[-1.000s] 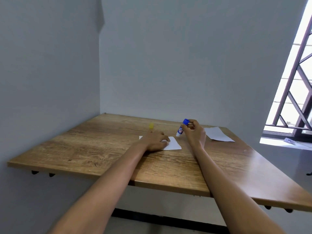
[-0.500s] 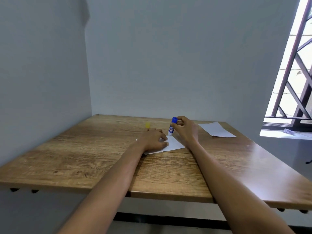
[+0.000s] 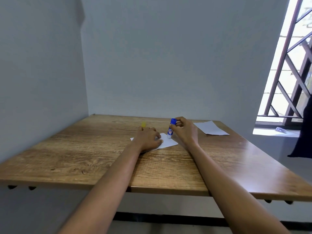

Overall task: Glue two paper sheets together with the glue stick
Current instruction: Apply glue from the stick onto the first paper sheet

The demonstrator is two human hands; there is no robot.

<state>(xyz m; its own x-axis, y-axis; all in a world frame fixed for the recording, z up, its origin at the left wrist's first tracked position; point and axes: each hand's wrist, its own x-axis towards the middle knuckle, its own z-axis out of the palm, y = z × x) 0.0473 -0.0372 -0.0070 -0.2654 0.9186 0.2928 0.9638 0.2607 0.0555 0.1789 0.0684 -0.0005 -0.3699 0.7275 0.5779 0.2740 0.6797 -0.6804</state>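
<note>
- While the left hand (image 3: 148,138) is lying flat on the near sheet of paper (image 3: 168,142), fingers spread and gripping nothing, it is pinning that sheet to the table (image 3: 84,149), probably so it is not sliding under the rubbing.
- The right hand (image 3: 184,130) is pinching the glue stick (image 3: 170,128) between thumb and curled fingers, near its blue end, which is pointing up.
- The stick is standing almost upright with its pale tip touching the sheet just beside the left fingertips; holding it this way is likely keeping the pressure straight down on the paper.
- The second sheet (image 3: 211,127) is lying apart, toward the far right side of the table, untouched; it is probably waiting out of the way so no glue is reaching it early.
- A small yellow piece, possibly the cap (image 3: 143,123), is sitting just beyond the left hand; whether it is touching the fingers cannot be told.
- The near sheet is lying skewed, one corner pointing toward the person, and well inside the table's edges.
- Bare wood is lying open on every side of it, so strokes are having room, though the left hand is covering much of the sheet.
- Walls are closing the far and left sides; a barred window (image 3: 290,73) is standing to the right.
</note>
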